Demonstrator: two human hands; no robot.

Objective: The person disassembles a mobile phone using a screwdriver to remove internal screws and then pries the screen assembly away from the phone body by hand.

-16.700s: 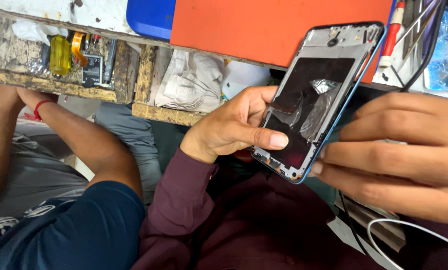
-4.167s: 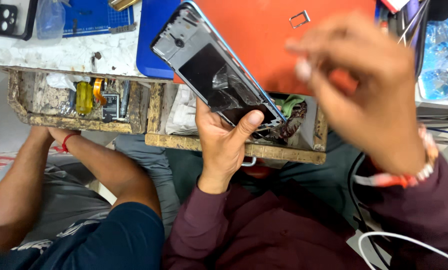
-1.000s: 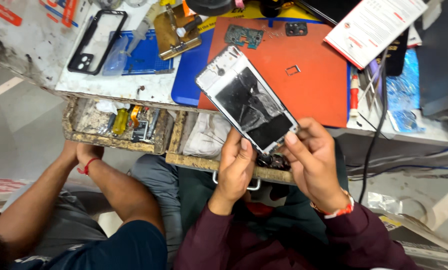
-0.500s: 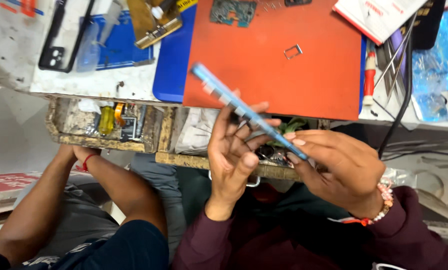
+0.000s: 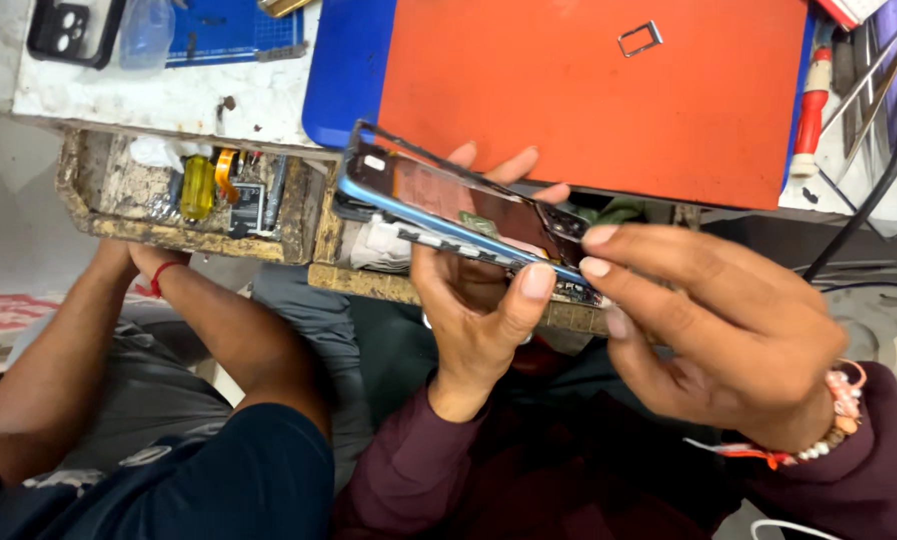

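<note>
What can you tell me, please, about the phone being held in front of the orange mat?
The phone is a slim slab with a blue frame and a dark, glossy face, tilted nearly edge-on to the camera and sloping down to the right. Parts show along its open lower edge. The left hand cradles it from below, thumb on the frame; the right hand pinches its right end with its fingertips. It hangs above the open drawer, touching nothing else.

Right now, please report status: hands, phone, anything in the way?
Left hand grips blue-framed phone, tilted on edge. Right hand pinches its lower end. Another person's arm sits left, apart.
</note>
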